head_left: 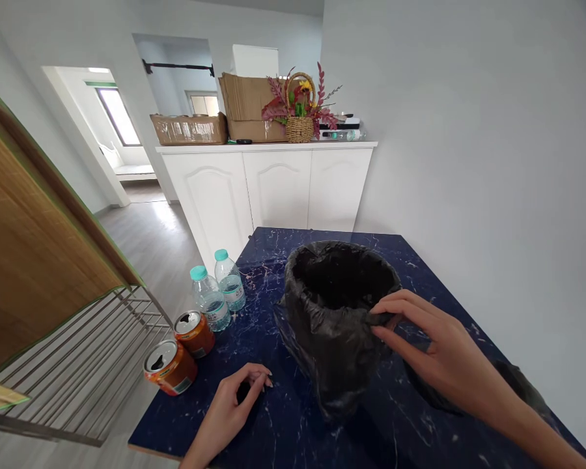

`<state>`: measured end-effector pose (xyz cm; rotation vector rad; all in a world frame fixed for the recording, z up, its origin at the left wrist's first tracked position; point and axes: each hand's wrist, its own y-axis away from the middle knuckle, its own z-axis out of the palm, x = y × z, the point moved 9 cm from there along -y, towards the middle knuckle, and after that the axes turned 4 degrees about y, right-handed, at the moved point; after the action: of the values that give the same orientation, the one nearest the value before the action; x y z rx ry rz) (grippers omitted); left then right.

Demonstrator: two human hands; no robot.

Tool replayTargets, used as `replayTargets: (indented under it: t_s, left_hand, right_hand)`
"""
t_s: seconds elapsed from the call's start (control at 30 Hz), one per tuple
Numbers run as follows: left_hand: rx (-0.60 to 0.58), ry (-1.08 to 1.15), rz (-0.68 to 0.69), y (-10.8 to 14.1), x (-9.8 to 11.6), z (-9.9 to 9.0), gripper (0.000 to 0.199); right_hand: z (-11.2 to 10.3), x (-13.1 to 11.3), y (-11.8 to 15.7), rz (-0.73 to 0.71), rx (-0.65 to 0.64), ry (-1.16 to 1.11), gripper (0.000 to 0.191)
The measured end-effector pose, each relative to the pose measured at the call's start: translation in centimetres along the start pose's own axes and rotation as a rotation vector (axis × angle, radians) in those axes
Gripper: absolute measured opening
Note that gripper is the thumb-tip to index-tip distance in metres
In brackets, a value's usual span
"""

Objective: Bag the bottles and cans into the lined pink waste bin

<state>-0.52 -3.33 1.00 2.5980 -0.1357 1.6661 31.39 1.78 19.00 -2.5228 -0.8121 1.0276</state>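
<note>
A bin lined with a black plastic bag (339, 345) stands on the dark blue marbled table (273, 251), its mouth open and the bag folded over the rim. My right hand (424, 342) pinches a bit of the black bag at the rim's near right side. Resting on the table left of the bin, my left hand (237, 404) has its fingers curled together, with nothing visible in them. Two orange cans, one nearer (170, 371) and one farther (195, 335), stand at the table's left edge. Just behind them are two clear bottles (212, 306) (230, 283) with teal caps.
More black plastic (517, 384) lies right of my right forearm. A metal rack (78, 365) with a wooden board (39, 234) stands at the left. Beyond the table, a white cabinet (278, 189) holds cardboard boxes (190, 130) and a flower basket (300, 129). A wall rises at the right.
</note>
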Motion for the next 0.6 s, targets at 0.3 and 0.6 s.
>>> replayTargets:
  t_s: [0.3,0.6]
  left_hand:
    - [0.149,-0.314,0.289,-0.5,8.0,-3.2,0.023]
    - [0.646,-1.254,0.396,-10.2,20.2,-13.4,0.041]
  right_hand:
    - [-0.4,3.1,5.7,0.121,0.414,-0.146,0.028]
    - [12.2,14.8,16.4,0.645,0.073,-0.455,0.049]
